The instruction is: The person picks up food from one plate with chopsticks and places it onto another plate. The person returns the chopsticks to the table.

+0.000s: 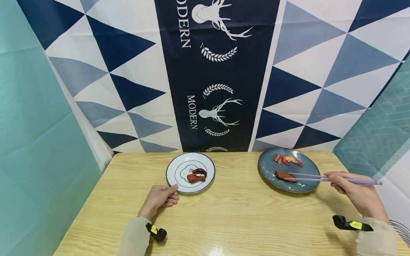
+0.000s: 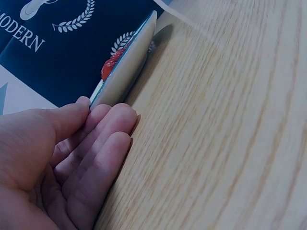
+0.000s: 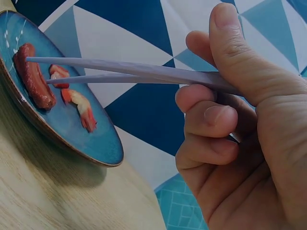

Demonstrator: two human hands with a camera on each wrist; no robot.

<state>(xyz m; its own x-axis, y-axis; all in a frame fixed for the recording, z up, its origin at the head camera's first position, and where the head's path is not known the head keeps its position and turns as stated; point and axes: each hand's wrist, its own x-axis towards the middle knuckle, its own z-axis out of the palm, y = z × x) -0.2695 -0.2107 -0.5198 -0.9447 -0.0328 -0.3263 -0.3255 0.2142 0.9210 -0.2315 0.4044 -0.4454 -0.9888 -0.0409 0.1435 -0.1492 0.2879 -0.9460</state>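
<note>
My left hand [image 1: 160, 200] pinches the near-left rim of a white plate [image 1: 174, 173] between thumb and fingers. On that plate lie a small reddish-brown drumstick [image 1: 195, 178] and a dark red curled piece [image 1: 202, 171] like a tentacle. At the right, my right hand [image 1: 360, 193] holds a pair of pale purple chopsticks [image 3: 192, 76]. Their tips are spread at a reddish-brown slab of meat [image 3: 34, 79] on a blue plate [image 1: 308, 165]; whether they grip it I cannot tell. Beside the meat are a shrimp [image 1: 291, 160] and a small red-and-white piece [image 1: 278, 158].
Both plates stand at the back of a wooden table [image 1: 236, 210], against a patterned backdrop [image 1: 216, 74]. A teal sheet [image 1: 36, 131] borders the left side. Each wrist wears a black camera mount.
</note>
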